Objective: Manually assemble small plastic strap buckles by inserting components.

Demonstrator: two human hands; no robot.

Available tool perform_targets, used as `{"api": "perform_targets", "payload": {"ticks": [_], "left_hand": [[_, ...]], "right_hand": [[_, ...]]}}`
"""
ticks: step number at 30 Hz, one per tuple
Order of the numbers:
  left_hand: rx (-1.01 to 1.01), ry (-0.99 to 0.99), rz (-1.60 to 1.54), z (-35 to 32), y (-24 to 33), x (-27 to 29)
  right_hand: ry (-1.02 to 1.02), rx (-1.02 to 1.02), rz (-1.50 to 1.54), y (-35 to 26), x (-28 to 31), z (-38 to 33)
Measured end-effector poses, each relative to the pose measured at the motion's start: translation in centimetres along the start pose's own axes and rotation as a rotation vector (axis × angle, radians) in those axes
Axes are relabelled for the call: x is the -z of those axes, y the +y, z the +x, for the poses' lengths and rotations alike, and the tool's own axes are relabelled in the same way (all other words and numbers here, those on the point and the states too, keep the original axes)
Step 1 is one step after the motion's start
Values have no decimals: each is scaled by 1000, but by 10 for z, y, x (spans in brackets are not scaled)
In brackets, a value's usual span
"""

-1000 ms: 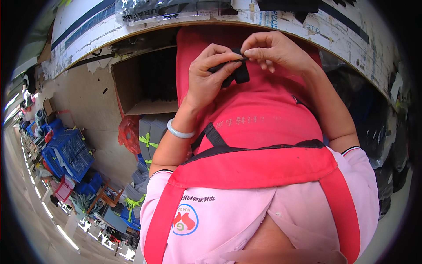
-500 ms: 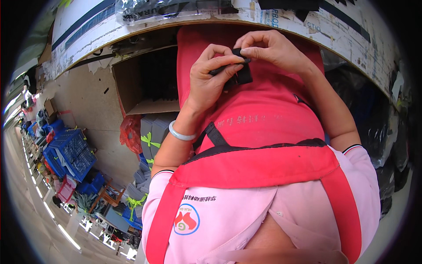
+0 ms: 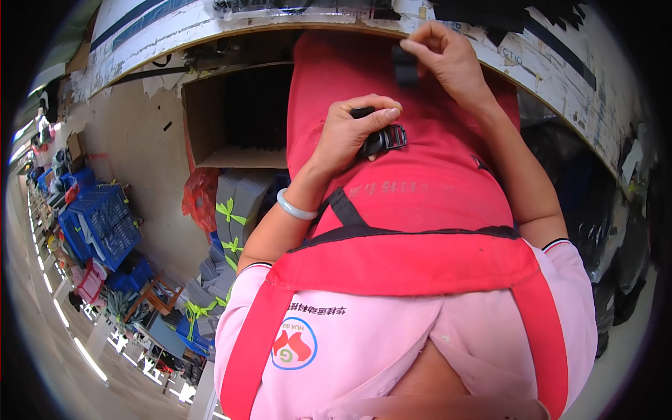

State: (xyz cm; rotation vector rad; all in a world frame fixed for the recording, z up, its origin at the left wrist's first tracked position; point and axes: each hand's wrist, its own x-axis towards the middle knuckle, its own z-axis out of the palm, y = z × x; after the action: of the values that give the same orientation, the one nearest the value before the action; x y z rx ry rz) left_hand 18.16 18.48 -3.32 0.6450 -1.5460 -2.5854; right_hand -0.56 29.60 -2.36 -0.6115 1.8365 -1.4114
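My left hand (image 3: 353, 133) is closed around a black plastic buckle (image 3: 385, 138), held against the red apron (image 3: 399, 182) over my lap. A pale bangle sits on that wrist. My right hand (image 3: 444, 59) is raised higher, near the edge of the worktable (image 3: 546, 56), and pinches a small black piece (image 3: 404, 66) between thumb and fingers. The two hands are apart, roughly a hand's width between them.
An open cardboard box (image 3: 224, 115) stands under the table at the left. Bundles of grey sheets tied with green string (image 3: 234, 210) are stacked below it. Blue crates (image 3: 98, 224) lie at the far left. Dark bags (image 3: 616, 231) sit at the right.
Both hands were together on one black part before. Now my right hand has lifted away upward with a small black piece, and my left hand has dropped lower with the buckle.
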Motion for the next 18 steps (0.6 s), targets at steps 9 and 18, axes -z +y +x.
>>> {"api": "perform_targets", "payload": {"ticks": [9,18], "left_hand": [[132,65,-193,-6,21,21],[290,7,34,-1,23,17]], "right_hand": [[4,507,-138,-28,-38,2],[-35,442,-176,-24,-43,-8]]}}
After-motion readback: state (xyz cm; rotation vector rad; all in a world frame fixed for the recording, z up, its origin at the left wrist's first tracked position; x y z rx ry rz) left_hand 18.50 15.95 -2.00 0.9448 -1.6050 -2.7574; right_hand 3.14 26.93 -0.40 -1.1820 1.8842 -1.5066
